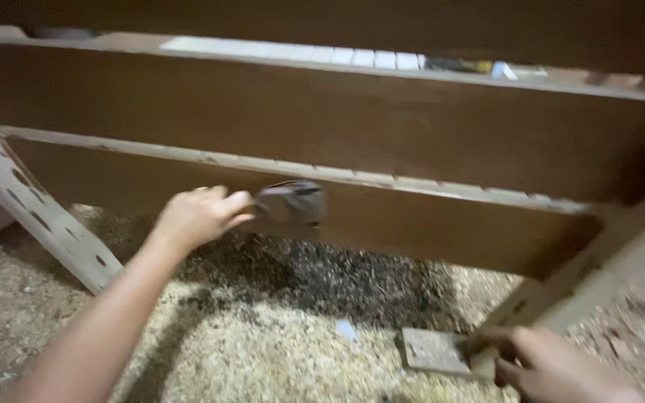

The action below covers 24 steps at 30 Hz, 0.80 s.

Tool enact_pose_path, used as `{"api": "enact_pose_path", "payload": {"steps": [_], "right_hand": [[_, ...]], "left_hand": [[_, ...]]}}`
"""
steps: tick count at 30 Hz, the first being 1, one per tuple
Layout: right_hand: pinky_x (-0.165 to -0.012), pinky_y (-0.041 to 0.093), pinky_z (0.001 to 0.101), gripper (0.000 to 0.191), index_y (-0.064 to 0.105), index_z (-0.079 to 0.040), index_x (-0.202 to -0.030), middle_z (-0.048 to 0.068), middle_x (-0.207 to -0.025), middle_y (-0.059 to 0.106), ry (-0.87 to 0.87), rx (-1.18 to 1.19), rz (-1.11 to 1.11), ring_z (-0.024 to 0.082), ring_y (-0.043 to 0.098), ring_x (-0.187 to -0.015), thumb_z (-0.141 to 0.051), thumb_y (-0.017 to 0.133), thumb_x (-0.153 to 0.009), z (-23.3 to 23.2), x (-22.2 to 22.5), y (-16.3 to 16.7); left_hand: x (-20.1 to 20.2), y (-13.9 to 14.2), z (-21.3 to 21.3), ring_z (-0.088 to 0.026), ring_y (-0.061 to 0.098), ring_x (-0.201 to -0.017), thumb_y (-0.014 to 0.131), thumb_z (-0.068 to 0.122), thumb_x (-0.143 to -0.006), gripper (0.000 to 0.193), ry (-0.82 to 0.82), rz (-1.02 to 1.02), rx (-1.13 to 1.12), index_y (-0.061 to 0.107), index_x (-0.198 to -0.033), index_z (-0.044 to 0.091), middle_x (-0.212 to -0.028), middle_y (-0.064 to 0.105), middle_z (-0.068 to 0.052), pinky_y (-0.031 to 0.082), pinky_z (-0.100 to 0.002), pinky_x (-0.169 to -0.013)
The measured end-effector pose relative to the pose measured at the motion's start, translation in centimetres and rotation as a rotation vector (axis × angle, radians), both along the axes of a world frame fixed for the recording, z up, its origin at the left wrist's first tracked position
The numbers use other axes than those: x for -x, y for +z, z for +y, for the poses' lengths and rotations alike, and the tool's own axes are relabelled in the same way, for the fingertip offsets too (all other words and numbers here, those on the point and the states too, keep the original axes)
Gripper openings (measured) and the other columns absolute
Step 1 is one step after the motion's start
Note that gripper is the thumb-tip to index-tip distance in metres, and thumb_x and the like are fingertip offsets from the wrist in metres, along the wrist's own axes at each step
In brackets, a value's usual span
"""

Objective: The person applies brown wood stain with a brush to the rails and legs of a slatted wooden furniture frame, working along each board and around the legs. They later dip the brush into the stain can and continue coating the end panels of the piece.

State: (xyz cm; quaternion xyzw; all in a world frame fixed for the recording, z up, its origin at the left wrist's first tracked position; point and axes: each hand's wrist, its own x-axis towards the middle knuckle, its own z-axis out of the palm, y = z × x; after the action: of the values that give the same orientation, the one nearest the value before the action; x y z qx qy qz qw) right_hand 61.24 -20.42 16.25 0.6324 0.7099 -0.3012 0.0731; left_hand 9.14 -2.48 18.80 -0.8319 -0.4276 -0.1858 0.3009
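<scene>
My left hand (199,215) reaches forward and grips a small grey wad, perhaps sandpaper or a rag (293,201), pressed against the lower dark brown wooden board (412,224); it is blurred. My right hand (550,366) is low at the right, closed on the foot of a slanted wooden leg (561,298) next to a small square wooden block (433,351). A second wide brown board (352,119) runs above the lower one.
Sawdust and dark shavings (285,328) cover the ground. A pale perforated strip (31,201) leans at the left. White slats (300,52) and small items lie beyond the top board. A small pale scrap (346,329) lies in the sawdust.
</scene>
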Motion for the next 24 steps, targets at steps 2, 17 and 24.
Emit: {"api": "enact_pose_path", "payload": {"steps": [2,17,24], "right_hand": [[-0.091,0.062,0.0280,0.042,0.069,-0.026,-0.135,-0.003,-0.115,0.078,0.051,-0.103,0.016,0.009,0.075,-0.101,-0.022,0.061,-0.095,1.0,-2.9,-3.3],[-0.090,0.063,0.0229,0.036,0.065,-0.026,-0.134,-0.006,-0.109,0.075,-0.016,0.204,-0.153,0.008,0.076,-0.095,-0.029,0.064,-0.098,5.0,-3.9,-7.9],[-0.083,0.061,0.0205,0.043,0.056,-0.025,-0.142,-0.003,-0.103,0.073,-0.038,0.281,-0.177,0.007,0.075,-0.091,-0.020,0.058,-0.099,2.8,2.2,-2.2]], "left_hand": [[4.5,-0.3,0.2,-0.028,0.072,-0.072,0.054,0.058,-0.091,0.034,0.113,0.048,-0.006,0.059,-0.099,0.025,-0.074,0.066,-0.008,0.059,-0.041,-0.054],[12.8,1.9,-5.6,-0.011,0.072,-0.079,0.051,0.052,-0.096,0.027,0.682,0.039,0.524,0.066,-0.106,0.033,-0.088,0.072,0.006,0.059,-0.025,-0.058],[-8.2,-3.4,-2.1,-0.012,0.063,-0.051,0.042,0.054,-0.103,0.041,-0.249,0.047,0.032,0.062,-0.092,0.019,-0.064,0.065,-0.001,0.048,-0.025,-0.034]]}}
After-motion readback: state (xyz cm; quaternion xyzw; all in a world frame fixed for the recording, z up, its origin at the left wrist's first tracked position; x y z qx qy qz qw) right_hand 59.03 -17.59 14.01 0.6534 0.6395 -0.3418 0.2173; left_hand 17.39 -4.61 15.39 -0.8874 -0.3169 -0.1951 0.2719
